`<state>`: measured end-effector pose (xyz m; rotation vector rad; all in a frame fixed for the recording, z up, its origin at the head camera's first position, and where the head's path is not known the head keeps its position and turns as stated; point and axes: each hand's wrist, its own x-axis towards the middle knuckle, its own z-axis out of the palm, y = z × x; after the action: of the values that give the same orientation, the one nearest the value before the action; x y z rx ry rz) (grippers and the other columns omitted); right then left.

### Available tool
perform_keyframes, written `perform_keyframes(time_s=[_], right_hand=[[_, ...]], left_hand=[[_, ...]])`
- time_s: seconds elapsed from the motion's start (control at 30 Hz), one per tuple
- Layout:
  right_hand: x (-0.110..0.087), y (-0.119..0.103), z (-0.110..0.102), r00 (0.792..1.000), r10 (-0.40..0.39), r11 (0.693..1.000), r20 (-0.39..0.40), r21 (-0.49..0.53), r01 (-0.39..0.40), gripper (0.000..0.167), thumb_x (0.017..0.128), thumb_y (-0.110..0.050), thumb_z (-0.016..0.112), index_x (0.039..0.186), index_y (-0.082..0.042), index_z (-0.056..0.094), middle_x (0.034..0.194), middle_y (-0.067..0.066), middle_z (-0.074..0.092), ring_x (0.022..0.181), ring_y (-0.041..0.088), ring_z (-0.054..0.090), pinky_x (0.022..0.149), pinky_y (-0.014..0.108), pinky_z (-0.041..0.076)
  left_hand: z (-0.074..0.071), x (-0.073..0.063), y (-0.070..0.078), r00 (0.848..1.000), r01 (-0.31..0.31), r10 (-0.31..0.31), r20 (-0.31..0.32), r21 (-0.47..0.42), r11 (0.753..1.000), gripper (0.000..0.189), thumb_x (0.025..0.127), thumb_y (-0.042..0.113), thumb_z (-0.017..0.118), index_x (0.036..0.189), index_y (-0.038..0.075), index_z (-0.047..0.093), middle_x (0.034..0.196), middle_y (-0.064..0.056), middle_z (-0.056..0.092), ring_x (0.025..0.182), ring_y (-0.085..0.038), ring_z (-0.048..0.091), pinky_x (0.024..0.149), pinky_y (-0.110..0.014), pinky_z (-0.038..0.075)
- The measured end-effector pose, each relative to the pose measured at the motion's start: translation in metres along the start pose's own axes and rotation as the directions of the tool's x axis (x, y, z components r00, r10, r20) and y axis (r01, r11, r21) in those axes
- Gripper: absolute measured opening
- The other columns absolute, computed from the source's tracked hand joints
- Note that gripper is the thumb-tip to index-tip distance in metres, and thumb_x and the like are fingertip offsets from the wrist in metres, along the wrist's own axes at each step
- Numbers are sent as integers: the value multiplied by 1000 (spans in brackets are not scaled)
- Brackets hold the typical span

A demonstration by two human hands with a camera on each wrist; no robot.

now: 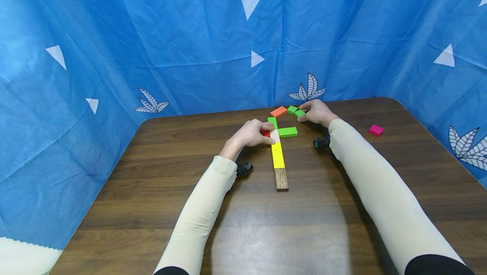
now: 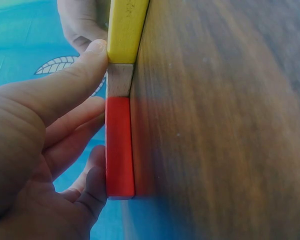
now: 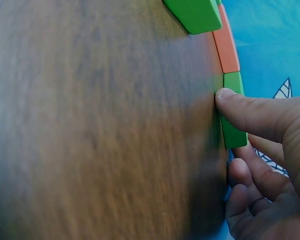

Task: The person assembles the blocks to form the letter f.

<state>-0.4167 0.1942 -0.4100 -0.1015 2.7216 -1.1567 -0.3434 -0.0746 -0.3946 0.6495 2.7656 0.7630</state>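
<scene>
My left hand reaches over a row of flat wooden blocks. Its thumb touches the row where the pale wood block meets the yellow blocks; its index finger lies near the upper green block. A red block sits under this hand, its other fingers beside it. At the far edge, my right hand pinches a small green block between thumb and fingers. That block touches another green block, which adjoins an orange block.
A longer green block juts right from the row, and a dark brown block ends it at the front. Farther right lies a magenta block. Blue cloth hangs behind the wooden table.
</scene>
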Motion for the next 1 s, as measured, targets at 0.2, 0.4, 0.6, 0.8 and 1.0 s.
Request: perform_keyframes(time_s=[0.2, 0.4, 0.6, 0.8, 1.0], right_hand=[[0, 0, 1, 1000, -4, 1000, -11, 13, 4, 58, 94, -12, 74, 147, 0, 52, 139, 23, 53, 116, 34, 49, 105, 47, 48], [-2, 1, -3, 1000, -25, 999, 6, 20, 25, 67, 93, -13, 77, 151, 0, 46, 142, 24, 53, 122, 36, 50, 108, 50, 47], [-10, 5, -10, 999, -45, 999, 12, 15, 44, 67, 95, -15, 75, 153, 0, 44, 144, 26, 52, 126, 39, 49, 111, 54, 45], [-22, 11, -14, 997, -75, 997, 21, 23, 75, 67, 97, -17, 73, 154, -1, 42, 146, 25, 51, 131, 39, 48, 112, 55, 43], [-34, 18, -16, 995, -95, 995, 8, 25, 95, 67, 97, -20, 72, 154, 0, 42, 146, 26, 51, 131, 40, 48, 112, 57, 42]], left_hand=[[-1, 0, 0, 1000, 1, -1, 4, -2, 1000, 62, 86, 34, 85, 143, 19, 64, 152, 1, 57, 149, -19, 45, 121, -33, 38], [0, 0, 0, 1000, -1, 1, 8, 4, 1000, 62, 86, 35, 85, 143, 19, 64, 152, 1, 57, 149, -19, 44, 121, -33, 38], [0, 1, -1, 1000, -2, 2, 5, 1, 1000, 61, 86, 35, 85, 142, 19, 64, 152, 1, 57, 149, -19, 44, 121, -33, 38], [0, 2, -2, 1000, -2, 2, 3, 7, 1000, 61, 86, 35, 85, 142, 20, 64, 152, 2, 58, 149, -18, 45, 121, -33, 38], [0, 2, -3, 1000, -2, 2, 3, -2, 1000, 62, 86, 36, 85, 142, 20, 64, 151, 2, 58, 148, -17, 45, 121, -32, 39]])
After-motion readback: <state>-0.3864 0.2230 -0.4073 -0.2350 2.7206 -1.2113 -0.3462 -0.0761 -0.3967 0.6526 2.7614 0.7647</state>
